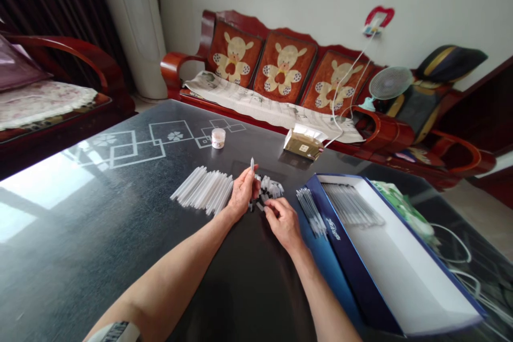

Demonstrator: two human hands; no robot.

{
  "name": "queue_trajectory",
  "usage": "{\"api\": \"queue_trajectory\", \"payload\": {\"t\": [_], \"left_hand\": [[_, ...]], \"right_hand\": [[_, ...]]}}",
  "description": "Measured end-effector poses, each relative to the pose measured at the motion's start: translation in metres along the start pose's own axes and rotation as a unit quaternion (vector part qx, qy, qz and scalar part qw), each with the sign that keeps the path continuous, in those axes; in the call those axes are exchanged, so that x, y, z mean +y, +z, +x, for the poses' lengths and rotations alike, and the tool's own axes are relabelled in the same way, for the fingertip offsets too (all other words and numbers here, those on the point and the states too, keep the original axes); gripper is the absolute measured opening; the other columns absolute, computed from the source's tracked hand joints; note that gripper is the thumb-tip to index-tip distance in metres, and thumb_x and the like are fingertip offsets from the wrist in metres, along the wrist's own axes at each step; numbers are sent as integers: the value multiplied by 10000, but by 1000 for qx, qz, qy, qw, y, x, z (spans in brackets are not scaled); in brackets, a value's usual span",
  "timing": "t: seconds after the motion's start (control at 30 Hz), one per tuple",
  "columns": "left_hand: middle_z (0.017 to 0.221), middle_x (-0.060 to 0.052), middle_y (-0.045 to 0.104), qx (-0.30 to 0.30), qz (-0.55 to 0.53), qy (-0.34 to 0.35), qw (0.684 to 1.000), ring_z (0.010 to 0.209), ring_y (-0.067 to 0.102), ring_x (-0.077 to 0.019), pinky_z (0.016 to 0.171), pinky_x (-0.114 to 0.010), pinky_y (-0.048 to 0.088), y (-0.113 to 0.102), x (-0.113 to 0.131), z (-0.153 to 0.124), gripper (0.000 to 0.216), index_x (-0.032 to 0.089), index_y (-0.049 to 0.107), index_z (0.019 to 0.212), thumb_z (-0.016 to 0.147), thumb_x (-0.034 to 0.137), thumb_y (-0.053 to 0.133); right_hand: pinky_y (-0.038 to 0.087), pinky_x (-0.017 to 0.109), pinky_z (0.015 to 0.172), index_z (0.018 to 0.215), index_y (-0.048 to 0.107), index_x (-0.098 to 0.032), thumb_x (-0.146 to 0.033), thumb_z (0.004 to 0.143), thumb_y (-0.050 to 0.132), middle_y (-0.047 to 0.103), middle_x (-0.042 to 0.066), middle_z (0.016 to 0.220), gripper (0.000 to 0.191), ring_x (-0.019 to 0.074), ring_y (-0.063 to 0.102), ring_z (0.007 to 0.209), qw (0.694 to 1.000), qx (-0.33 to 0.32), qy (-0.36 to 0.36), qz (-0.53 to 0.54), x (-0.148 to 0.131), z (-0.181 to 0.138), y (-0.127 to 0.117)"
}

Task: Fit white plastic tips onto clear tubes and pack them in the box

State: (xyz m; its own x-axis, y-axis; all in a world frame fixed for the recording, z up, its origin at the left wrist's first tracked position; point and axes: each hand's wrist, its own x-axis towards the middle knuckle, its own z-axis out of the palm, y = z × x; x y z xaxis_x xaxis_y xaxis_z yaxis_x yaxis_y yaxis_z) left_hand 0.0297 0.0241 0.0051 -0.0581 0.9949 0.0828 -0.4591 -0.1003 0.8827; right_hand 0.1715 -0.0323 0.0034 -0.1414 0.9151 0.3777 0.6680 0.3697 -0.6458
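My left hand [241, 191] is closed around a slim pen [252, 163], its pointed tip sticking up past the thumb. My right hand [284, 220] is lower and to the right, thumb and forefinger pinched at a small pale pen part [259, 207] by the edge of a pile. That pile of small white and black pen parts [272, 188] lies between and behind my hands, partly hidden by them. Left of it, translucent white pen barrels [204, 189] are laid side by side. On the right, a bundle of pen refills [311, 212] rests against a blue box.
More refills [352, 203] lie inside the open blue box [417, 272]. A small round tub [218, 138] and a tissue box [304, 142] stand farther back on the dark table [100, 235]. A green-and-white packet [404, 206] and white cables [473, 288] are beyond the box.
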Motion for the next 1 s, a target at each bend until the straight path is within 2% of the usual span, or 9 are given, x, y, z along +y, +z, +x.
{"api": "queue_trajectory", "payload": {"t": [0.13, 0.3, 0.4, 0.5, 0.57, 0.63, 0.77, 0.9, 1.0], "left_hand": [[514, 84, 417, -17, 32, 15, 999, 419, 331, -48, 412, -178, 266, -1, -2, -1, 569, 158, 587, 1224, 846, 580, 534], [550, 55, 480, -25, 117, 73, 990, 487, 414, -67, 475, -182, 357, -1, -5, -3, 493, 156, 636, 1191, 886, 522, 508], [721, -3, 650, -12, 213, 129, 969, 624, 569, -107, 608, -208, 469, -2, -7, -5, 423, 185, 660, 1174, 915, 467, 483], [955, -46, 721, -28, 324, 196, 925, 822, 667, -152, 772, -242, 519, -3, -9, -9, 370, 217, 647, 1198, 949, 391, 436], [1047, -69, 717, -59, 401, 243, 881, 902, 682, -169, 821, -259, 526, -4, -10, -12, 373, 214, 612, 1243, 962, 352, 410], [1033, -79, 717, -90, 482, 269, 829, 881, 692, -173, 766, -251, 539, -4, -11, -15, 390, 208, 566, 1295, 969, 333, 392], [895, -43, 710, -139, 604, 262, 740, 746, 694, -154, 596, -199, 503, -3, -9, -20, 395, 258, 508, 1344, 979, 320, 372], [820, -28, 686, -150, 662, 233, 697, 687, 684, -160, 543, -201, 462, -1, -5, -22, 388, 290, 508, 1339, 981, 334, 365], [837, -42, 686, -147, 684, 207, 684, 681, 682, -161, 536, -201, 440, 0, -2, -22, 394, 286, 503, 1345, 979, 342, 369]], "right_hand": [[506, 302, 744, 934, 699, -243, -300, 857, 561, 643, 69, 927, 167, 209, 635, 855, 994, -36, -24, -99, -8, 4, 9], [493, 300, 669, 823, 675, -235, -239, 834, 556, 627, 72, 863, 120, 204, 617, 766, 991, -39, -18, -129, -14, 10, 11], [491, 328, 711, 811, 649, -224, -274, 842, 550, 637, 72, 868, 115, 206, 611, 770, 997, -42, -6, -60, -11, 19, 0], [493, 316, 676, 874, 631, -214, -371, 837, 587, 658, 53, 849, 167, 190, 608, 753, 989, -12, 88, 118, 1, 31, -10], [487, 278, 606, 929, 618, -216, -426, 798, 640, 663, 25, 822, 249, 163, 605, 713, 941, 31, 170, 289, 10, 38, -11], [484, 242, 574, 973, 618, -226, -431, 728, 719, 664, -7, 797, 335, 134, 605, 684, 864, 79, 224, 443, 19, 42, -6], [515, 202, 601, 977, 669, -226, -347, 591, 843, 694, -28, 802, 440, 92, 618, 672, 749, 137, 277, 586, 31, 45, 5], [535, 194, 626, 869, 701, -212, -275, 539, 873, 716, -19, 818, 378, 94, 642, 711, 699, 161, 287, 635, 38, 47, 7], [539, 197, 632, 860, 707, -214, -263, 561, 861, 719, -19, 809, 340, 89, 640, 696, 688, 152, 282, 652, 39, 48, 5]]}}
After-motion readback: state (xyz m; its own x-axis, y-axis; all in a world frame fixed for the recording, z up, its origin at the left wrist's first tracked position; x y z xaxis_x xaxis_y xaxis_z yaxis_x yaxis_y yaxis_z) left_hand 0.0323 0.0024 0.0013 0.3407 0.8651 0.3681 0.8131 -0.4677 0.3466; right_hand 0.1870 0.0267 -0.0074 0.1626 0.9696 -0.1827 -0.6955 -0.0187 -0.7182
